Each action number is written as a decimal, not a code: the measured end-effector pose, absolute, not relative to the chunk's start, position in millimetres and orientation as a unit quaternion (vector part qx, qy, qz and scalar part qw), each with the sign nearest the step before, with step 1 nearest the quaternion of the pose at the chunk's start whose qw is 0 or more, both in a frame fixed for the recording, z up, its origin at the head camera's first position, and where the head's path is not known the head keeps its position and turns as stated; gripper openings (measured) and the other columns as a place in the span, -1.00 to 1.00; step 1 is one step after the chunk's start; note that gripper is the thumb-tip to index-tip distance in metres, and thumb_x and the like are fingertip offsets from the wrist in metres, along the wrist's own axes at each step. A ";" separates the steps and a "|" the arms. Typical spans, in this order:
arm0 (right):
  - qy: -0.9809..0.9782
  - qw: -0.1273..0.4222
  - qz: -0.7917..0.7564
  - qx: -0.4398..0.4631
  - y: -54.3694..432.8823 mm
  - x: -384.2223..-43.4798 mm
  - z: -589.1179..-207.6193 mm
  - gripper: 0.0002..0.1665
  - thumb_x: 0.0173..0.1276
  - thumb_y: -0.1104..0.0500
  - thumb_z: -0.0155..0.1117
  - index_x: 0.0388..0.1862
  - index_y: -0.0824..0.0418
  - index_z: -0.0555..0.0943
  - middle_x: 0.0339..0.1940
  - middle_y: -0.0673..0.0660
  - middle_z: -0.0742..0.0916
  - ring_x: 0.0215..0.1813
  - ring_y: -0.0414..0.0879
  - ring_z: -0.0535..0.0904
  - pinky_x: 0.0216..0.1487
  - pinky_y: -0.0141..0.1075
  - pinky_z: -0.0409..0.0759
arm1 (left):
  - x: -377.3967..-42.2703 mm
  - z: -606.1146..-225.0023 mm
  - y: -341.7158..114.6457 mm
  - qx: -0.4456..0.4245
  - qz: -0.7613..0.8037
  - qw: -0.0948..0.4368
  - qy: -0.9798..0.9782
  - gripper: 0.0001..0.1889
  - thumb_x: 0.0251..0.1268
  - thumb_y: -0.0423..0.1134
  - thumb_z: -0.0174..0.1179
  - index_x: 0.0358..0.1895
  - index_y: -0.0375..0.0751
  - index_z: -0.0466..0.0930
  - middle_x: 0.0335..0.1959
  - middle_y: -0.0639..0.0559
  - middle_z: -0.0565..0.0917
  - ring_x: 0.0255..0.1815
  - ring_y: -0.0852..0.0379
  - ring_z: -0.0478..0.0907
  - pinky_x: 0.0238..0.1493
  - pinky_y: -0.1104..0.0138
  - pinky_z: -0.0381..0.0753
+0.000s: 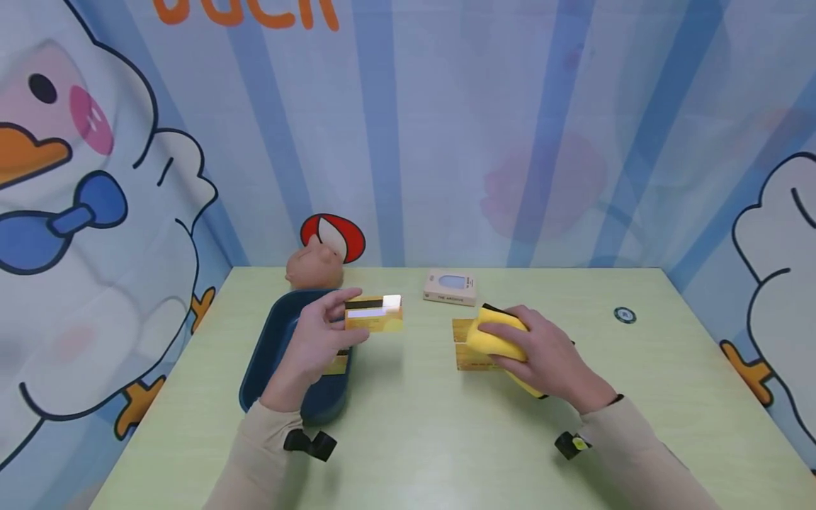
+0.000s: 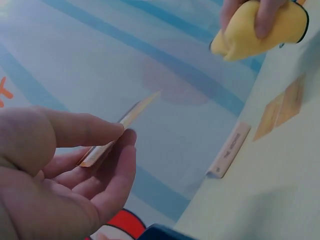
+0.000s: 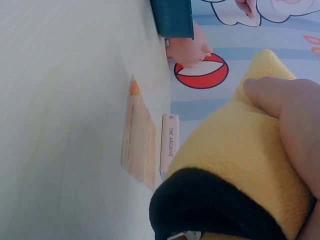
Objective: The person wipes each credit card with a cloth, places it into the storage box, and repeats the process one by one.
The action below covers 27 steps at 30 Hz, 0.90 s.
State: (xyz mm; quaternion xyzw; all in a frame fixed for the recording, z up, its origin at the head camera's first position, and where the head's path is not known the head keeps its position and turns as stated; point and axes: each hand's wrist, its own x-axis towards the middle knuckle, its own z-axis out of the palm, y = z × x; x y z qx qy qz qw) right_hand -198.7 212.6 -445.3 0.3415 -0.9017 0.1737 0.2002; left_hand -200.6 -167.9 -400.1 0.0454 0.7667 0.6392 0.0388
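Between thumb and fingers, my left hand [image 1: 311, 347] pinches a gold card with a dark stripe [image 1: 375, 323], held up by the right side of the dark blue tray [image 1: 256, 368]. The left wrist view shows this card [image 2: 107, 148] nearly edge-on. My right hand [image 1: 550, 358] grips a bunched yellow cloth with black edging [image 1: 496, 338]. The cloth is above two gold cards [image 1: 472, 360] lying side by side on the table, partly covering them in the head view. Another gold card [image 1: 338, 364] shows inside the tray, mostly hidden behind my left hand.
A pink pig figure [image 1: 314, 268] stands behind the tray. Toward the back middle lies a small pale box marked THE ARCHIVE [image 1: 449, 288]. A dark round chip [image 1: 625, 315] lies at the right. Printed curtains [image 1: 446, 142] border the table's back and sides.
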 end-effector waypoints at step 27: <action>-0.900 0.208 0.172 0.342 226.1 -197.2 -452.8 -0.41 0.24 0.06 0.61 0.27 -0.12 0.67 0.13 0.23 0.63 -0.09 0.04 0.59 -0.26 -0.09 0.64 | -208.9 -414.9 -246.1 -0.029 0.504 0.029 0.863 -0.34 0.25 -0.58 0.27 0.46 -0.50 0.38 0.09 -0.48 0.54 0.04 -0.24 0.58 -0.13 0.24 0.74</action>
